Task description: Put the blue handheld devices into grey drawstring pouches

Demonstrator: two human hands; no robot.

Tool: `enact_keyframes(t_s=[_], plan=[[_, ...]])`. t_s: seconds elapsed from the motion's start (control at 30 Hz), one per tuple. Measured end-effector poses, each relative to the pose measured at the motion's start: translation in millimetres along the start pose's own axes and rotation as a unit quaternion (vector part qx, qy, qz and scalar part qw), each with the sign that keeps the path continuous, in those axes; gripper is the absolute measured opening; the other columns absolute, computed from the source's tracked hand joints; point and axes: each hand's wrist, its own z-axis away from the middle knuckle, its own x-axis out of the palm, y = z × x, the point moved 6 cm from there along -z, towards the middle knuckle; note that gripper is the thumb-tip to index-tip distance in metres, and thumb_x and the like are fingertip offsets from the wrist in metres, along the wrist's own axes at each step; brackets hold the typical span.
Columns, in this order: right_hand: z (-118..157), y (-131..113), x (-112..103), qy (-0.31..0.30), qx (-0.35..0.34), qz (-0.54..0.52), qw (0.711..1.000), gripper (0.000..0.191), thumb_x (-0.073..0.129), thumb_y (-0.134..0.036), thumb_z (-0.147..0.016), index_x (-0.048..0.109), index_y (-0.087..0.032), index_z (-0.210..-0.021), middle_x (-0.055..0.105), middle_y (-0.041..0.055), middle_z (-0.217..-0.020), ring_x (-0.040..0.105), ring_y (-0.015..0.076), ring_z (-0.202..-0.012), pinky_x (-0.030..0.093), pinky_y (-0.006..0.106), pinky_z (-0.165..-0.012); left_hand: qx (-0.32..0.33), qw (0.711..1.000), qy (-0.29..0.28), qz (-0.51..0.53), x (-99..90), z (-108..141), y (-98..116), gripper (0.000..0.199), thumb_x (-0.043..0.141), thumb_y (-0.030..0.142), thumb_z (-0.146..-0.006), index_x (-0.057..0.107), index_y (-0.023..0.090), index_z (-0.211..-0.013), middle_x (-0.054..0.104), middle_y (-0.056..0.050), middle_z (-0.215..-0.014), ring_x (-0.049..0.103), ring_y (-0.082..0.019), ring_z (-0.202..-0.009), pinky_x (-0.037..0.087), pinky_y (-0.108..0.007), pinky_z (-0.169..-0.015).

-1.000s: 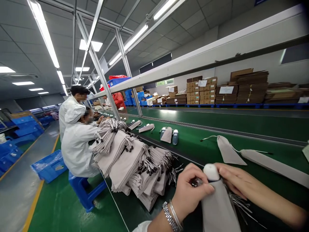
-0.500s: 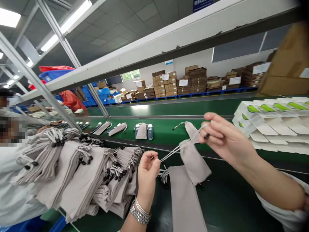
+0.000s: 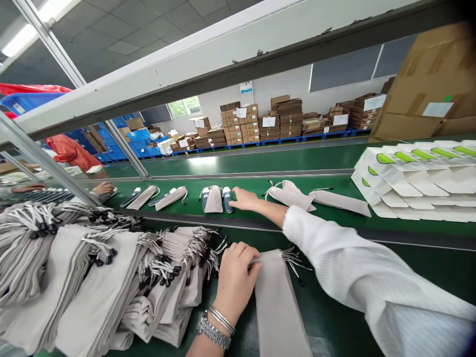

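Note:
My right hand (image 3: 246,199) stretches out over the green conveyor belt (image 3: 256,181), its fingers apart at the right edge of a small dark-blue device with a white end (image 3: 228,200). Whether they press on it is hard to tell. A grey drawstring pouch (image 3: 214,200) lies beside that device, with another blue device (image 3: 205,198) on its far side. Close to me, my left hand (image 3: 238,275) pinches the top corner of a long flat grey drawstring bag (image 3: 279,302). White cords with black tips spread from the bag's other top corner.
Stacked grey drawstring bags (image 3: 100,277) fill the left. More pouches (image 3: 292,196) lie on the belt, near white boxes with green marks (image 3: 412,186) at right. A metal post (image 3: 48,161) and an overhead beam (image 3: 156,82) cross the view. A co-worker's hand (image 3: 103,188) is at far left.
My right hand has let go of the small pouch, now among others on the belt, and moved left to the blue device. My left hand has gone from the cords to the flat bag.

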Motion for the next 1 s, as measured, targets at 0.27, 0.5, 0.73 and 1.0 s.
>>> enact_keyframes(t_s=[0.27, 0.5, 0.73, 1.0], plan=[[-30.1, 18.2, 40.6, -0.014, 0.099, -0.03, 0.995, 0.064, 0.07, -0.035, -0.077, 0.042, -0.01, -0.128, 0.055, 0.0229, -0.128, 0.059, 0.0332, -0.113, 0.048, 0.039, -0.086, 0.064, 0.995, 0.011, -0.08, -0.5, 0.7, 8.2, 0.014, 0.053, 0.008, -0.089, 0.058, 0.02, -0.085, 0.059, -0.002, -0.088, 0.05, -0.02, -0.089, 0.036, -0.041, -0.089], [31.5, 42.6, -11.4, 0.031, 0.07, -0.182, 0.98, 0.037, 0.038, -0.044, -0.1, 0.042, -0.014, -0.122, 0.064, 0.0115, -0.111, 0.063, 0.0167, -0.083, 0.046, 0.023, -0.061, 0.103, 0.995, 0.003, -0.009, -5.1, -0.2, 13.8, 0.016, 0.049, 0.009, -0.091, 0.051, 0.02, -0.079, 0.061, 0.0, -0.083, 0.052, -0.019, -0.089, 0.033, -0.04, -0.089], [159.0, 12.4, -61.5, 0.045, -0.099, -0.455, 0.884, 0.068, 0.062, -0.053, -0.088, 0.021, -0.027, -0.137, 0.059, 0.0012, -0.093, 0.056, 0.012, -0.057, 0.042, 0.022, -0.044, 0.014, 0.942, 0.014, 0.335, -19.1, 1.5, 8.1, 0.016, 0.059, 0.021, -0.091, 0.049, 0.02, -0.078, 0.05, 0.001, -0.078, 0.047, -0.015, -0.076, 0.035, -0.029, -0.071], [208.8, -27.8, -63.0, -0.097, -0.203, -0.311, 0.923, 0.048, 0.034, -0.053, -0.102, 0.065, -0.018, -0.113, 0.064, 0.0056, -0.095, 0.057, 0.0145, -0.084, 0.042, 0.026, -0.069, -0.036, 0.877, 0.164, 0.451, -35.1, 6.5, -2.4, 0.018, 0.073, 0.017, -0.079, 0.056, 0.02, -0.073, 0.048, -0.002, -0.098, 0.048, -0.015, -0.099, 0.041, -0.024, -0.086]])
